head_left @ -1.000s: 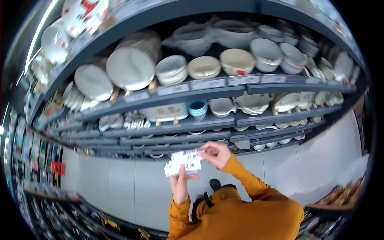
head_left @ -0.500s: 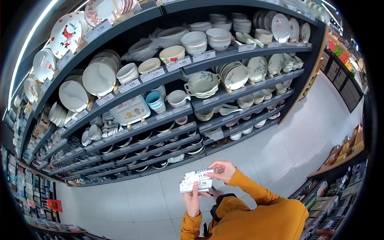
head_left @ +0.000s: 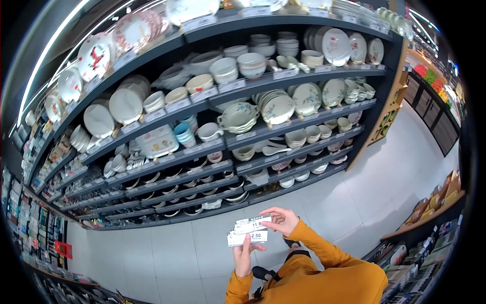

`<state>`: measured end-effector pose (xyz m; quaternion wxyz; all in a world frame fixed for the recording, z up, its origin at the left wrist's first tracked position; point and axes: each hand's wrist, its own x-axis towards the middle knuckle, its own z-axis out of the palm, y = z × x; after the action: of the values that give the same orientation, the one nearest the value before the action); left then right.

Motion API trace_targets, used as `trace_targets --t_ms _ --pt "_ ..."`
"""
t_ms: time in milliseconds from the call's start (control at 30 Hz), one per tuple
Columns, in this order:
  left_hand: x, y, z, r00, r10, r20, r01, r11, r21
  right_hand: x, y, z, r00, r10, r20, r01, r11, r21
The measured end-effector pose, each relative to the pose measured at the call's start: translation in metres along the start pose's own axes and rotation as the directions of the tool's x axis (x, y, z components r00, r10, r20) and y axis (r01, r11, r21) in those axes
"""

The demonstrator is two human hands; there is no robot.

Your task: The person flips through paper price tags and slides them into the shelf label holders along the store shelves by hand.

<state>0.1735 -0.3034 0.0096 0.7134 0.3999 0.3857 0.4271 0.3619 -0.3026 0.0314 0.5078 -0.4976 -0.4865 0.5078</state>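
Observation:
My left hand point(head_left: 243, 258) grips a fanned stack of white price tags point(head_left: 245, 237) from below, thumb across the front. One tag in front reads 2.50. At the stack's upper right, my right hand point(head_left: 284, 222) pinches the edge of a price tag reading 11.8 point(head_left: 254, 224) between thumb and fingers; its last digits are covered. Both hands are held over the floor in front of the shelves, not touching any dishes. Other tags in the stack overlap, so their print is mostly hidden.
A long dark shelf unit point(head_left: 212, 96) curves across the view, with bowls point(head_left: 224, 70), plates point(head_left: 125, 105), a patterned tray point(head_left: 158, 140) and blue cups point(head_left: 184, 133). Grey floor tiles point(head_left: 177, 253) lie between it and me. A low display point(head_left: 428, 207) stands at right.
The view has turned and shifted, so the shelves sit further left and more of the top shelf shows. A dark shoe now shows below. Both hands keep hold of the tags.

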Motion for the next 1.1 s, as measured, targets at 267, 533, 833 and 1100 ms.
trace_targets --t_ms 267,533,833,1100 --pt "0.071 -0.061 0.177 0.881 -0.242 0.406 0.205 0.97 0.131 -0.034 -0.014 -0.218 0.969 -0.088 -0.23 0.064 0.992 -0.111" --pt "0.124 -0.147 0.392 0.868 -0.186 0.46 0.121 0.978 0.167 0.038 -0.082 -0.525 0.856 -0.428 -0.291 0.315 0.877 -0.363" --pt "0.152 -0.142 0.488 0.894 -0.115 0.433 0.1 0.993 0.057 0.186 -0.18 -0.696 0.762 -0.603 -0.235 0.311 0.66 -0.684" --pt "0.153 -0.155 0.522 0.956 -0.038 0.29 0.034 0.999 0.018 0.246 -0.186 -0.721 0.91 -0.412 -0.042 0.306 0.737 -0.602"
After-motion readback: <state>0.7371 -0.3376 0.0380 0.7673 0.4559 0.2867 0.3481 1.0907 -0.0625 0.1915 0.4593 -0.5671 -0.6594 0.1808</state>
